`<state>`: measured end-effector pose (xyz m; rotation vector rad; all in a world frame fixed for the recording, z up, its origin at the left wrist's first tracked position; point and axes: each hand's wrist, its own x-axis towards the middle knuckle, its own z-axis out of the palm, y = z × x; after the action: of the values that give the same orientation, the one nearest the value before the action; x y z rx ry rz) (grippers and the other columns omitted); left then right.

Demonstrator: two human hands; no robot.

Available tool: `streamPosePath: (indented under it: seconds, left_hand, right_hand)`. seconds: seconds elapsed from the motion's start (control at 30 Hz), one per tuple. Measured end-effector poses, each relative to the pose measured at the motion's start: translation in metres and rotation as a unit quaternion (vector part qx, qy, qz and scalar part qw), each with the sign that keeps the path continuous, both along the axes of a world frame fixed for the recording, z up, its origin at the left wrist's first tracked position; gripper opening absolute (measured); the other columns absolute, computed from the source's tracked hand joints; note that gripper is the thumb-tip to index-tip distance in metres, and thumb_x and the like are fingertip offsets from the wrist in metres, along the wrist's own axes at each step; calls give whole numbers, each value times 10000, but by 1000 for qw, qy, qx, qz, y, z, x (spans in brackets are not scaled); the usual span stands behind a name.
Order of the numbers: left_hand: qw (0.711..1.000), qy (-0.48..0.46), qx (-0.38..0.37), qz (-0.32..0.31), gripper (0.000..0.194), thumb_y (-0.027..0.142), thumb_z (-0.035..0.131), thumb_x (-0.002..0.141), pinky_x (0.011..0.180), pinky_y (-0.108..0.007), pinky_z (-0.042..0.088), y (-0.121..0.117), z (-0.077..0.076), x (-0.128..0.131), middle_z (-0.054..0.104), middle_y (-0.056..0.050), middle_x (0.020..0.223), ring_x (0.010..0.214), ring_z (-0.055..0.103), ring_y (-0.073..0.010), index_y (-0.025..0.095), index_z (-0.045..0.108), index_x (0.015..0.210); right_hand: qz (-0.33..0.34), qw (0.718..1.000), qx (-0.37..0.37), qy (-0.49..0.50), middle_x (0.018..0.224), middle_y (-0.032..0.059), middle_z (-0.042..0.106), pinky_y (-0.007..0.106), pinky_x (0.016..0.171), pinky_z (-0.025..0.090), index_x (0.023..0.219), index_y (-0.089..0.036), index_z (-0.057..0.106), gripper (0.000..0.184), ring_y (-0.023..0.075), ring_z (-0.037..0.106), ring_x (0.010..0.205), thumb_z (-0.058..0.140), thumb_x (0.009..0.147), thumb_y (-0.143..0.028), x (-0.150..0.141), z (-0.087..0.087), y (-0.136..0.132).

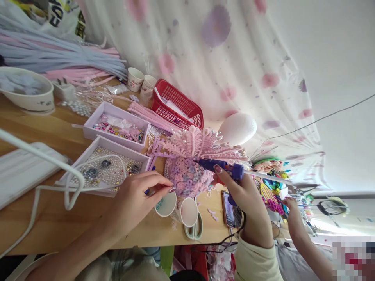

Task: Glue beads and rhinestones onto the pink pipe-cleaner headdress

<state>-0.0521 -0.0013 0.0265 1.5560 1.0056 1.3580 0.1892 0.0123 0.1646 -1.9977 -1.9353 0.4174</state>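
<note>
A blue hot glue gun is gripped in my right hand, its nozzle pointing left at a pink and lilac craft piece. That piece has a rounded body covered in small fuzzy loops, with a fan of pink feather-like fronds tipped with pearls. In front of it, my left hand has thumb and forefinger pinched together above a paper cup with turquoise beads inside. Whatever the pinch holds is too small to make out. Beside that cup stands a second paper cup, with green-handled scissors partly under it.
Lilac trays of pearls and gems lie left, crossed by a white cable. A red basket and white foam-like ball are behind. A phone lies right, near another person's hand.
</note>
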Motion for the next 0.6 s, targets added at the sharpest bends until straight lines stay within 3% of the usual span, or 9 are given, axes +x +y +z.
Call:
streamPosePath:
  seconds: [0.2, 0.33, 0.43, 0.6]
  left_hand:
    - [999, 2, -35, 14, 111, 227, 693, 868, 665, -211, 565, 9, 7, 5, 813, 29, 844, 738, 747, -142, 260, 796, 842]
    - [999, 16, -44, -1, 104, 257, 688, 852, 667, -248, 572, 29, 19, 16, 810, 6, 836, 741, 737, -165, 238, 789, 837]
    - [999, 40, 7, 15, 108, 250, 689, 846, 692, -273, 555, 49, 22, 31, 793, -15, 858, 781, 714, -177, 228, 793, 828]
    - [993, 85, 57, 60, 96, 220, 732, 820, 659, -277, 479, 78, 11, 51, 731, -15, 791, 713, 634, -156, 218, 826, 842]
  right_hand:
    - [-87, 977, 129, 143, 724, 54, 710, 335, 729, 514, 698, -224, 725, 467, 229, 657, 724, 663, 903, -639, 33, -13, -28]
    - [-151, 952, 169, 205, 674, 70, 688, 302, 530, 457, 701, -211, 744, 493, 192, 590, 584, 706, 852, -678, 50, -30, -48]
    - [-138, 951, 150, 232, 636, 74, 666, 276, 411, 356, 665, -202, 753, 552, 160, 523, 493, 682, 852, -717, 59, -39, -58]
    - [-102, 946, 159, 265, 707, 91, 714, 252, 404, 331, 679, -211, 776, 521, 182, 596, 601, 667, 900, -671, 65, -45, -73]
